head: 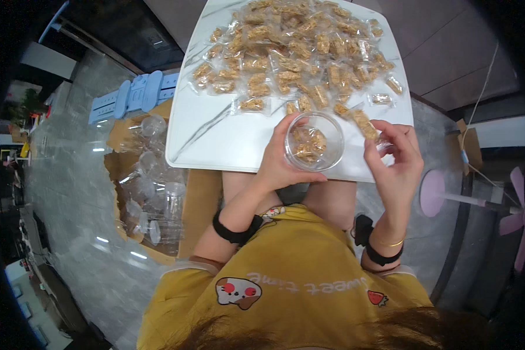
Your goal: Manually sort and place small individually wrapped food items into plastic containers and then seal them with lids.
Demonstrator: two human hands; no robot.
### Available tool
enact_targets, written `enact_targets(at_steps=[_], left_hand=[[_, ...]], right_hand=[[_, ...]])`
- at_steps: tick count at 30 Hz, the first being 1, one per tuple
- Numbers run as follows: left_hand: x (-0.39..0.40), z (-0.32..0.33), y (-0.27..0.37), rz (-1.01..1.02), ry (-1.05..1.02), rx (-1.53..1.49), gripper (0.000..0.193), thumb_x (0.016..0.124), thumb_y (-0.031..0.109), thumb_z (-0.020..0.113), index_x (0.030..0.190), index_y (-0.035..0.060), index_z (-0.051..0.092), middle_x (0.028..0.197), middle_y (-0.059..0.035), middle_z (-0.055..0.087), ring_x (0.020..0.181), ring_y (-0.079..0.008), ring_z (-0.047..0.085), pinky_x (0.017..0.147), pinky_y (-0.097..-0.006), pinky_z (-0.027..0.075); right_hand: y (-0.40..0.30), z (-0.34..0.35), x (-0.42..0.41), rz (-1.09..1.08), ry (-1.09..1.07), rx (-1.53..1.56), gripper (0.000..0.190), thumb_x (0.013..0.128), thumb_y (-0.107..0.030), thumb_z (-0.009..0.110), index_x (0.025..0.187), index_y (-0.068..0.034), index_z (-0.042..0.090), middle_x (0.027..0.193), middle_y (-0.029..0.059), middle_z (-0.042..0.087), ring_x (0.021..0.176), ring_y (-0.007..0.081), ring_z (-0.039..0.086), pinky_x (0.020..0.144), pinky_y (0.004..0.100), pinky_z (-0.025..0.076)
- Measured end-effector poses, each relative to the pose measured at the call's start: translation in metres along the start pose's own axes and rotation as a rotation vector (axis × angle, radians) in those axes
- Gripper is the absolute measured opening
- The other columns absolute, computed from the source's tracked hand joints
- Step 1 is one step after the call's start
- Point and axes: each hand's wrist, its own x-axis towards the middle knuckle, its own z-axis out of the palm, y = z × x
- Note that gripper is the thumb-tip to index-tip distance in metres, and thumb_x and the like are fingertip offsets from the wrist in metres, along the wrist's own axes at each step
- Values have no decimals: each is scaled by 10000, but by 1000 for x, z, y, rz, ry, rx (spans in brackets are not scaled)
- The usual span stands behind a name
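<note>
My left hand (pixel 274 159) is wrapped around a clear plastic jar (pixel 337 146), its open mouth facing up at the table's near edge. Several wrapped snack pieces lie inside the jar. Between the fingers of my right hand (pixel 396 148) is a golden-brown snack piece in a clear wrapper (pixel 364 124), held just right of the jar and apart from its rim. A large heap of similar wrapped snacks (pixel 288 57) covers the far part of the white marble-patterned table (pixel 210 144). Two loose pieces lie at the right, one of them a wrapped snack (pixel 381 99).
On the floor at the left, a cardboard box (pixel 201 210) holds several clear plastic jars (pixel 146 188). A blue plastic folding piece (pixel 135 94) sits behind it. At the right stand a pink fan (pixel 433 193) and a hanging cord (pixel 485 83).
</note>
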Motion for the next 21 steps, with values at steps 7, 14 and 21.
enact_targets(at_steps=[7,14,21], left_hand=[[0,-5,4,-16,-44,84,1203,476,271,960,1437,64,267,1311,-148,499,1224,-271,498,1023,-377,417],[1,-2,8,-44,62,-55,1178,479,317,951,1430,71,302,1302,-145,503,1207,-290,506,1014,-390,414],[0,-5,6,-52,-39,73,1155,522,254,936,1444,95,260,1332,-142,483,1221,-278,492,1019,-398,408]], right_hand=[[-31,29,-6,-55,-279,-12,212,726,24,698,932,-19,672,909,69,620,669,131,575,572,248,487],[-27,46,-3,-225,-180,-119,137,746,-3,723,856,-22,644,925,88,633,711,172,635,582,268,522],[-23,64,-5,-316,-228,-52,147,721,27,724,839,-27,655,822,85,647,696,189,628,645,291,511]])
